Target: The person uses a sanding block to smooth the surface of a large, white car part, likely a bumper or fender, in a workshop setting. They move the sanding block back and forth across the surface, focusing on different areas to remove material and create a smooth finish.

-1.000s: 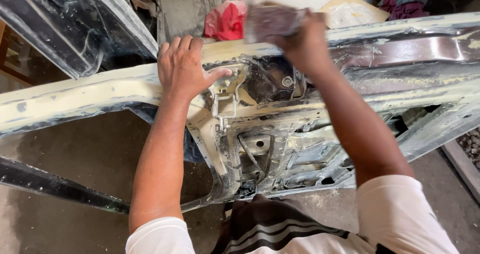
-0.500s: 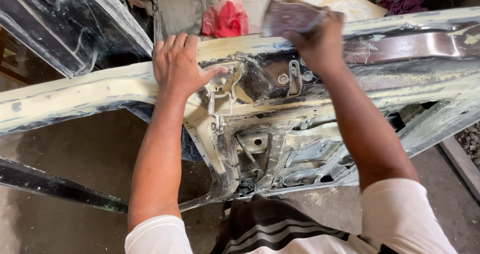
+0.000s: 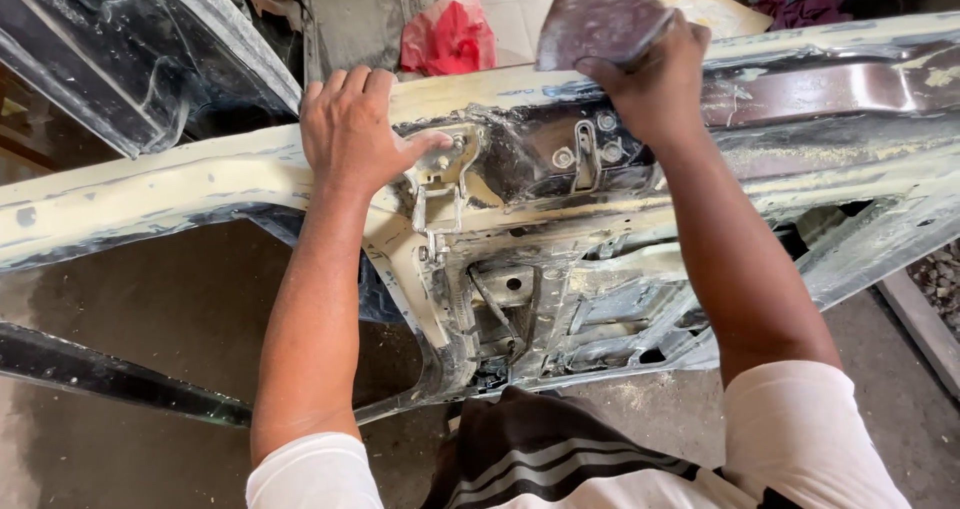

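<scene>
Head view: we rest our left hand (image 3: 352, 129) flat, fingers spread and gripping nothing, on the top edge of the car body panel (image 3: 150, 194), just beside its bare latch bracket (image 3: 440, 194). Our right hand (image 3: 650, 84) is closed on a folded sheet of sandpaper (image 3: 595, 19), raised at the panel's upper edge. The panel surface shows cream filler, dust and dark bare metal. Beyond it lie a red cloth (image 3: 448, 37) and a dark glossy panel (image 3: 130, 59); below, a dusty concrete floor (image 3: 150, 319).
</scene>
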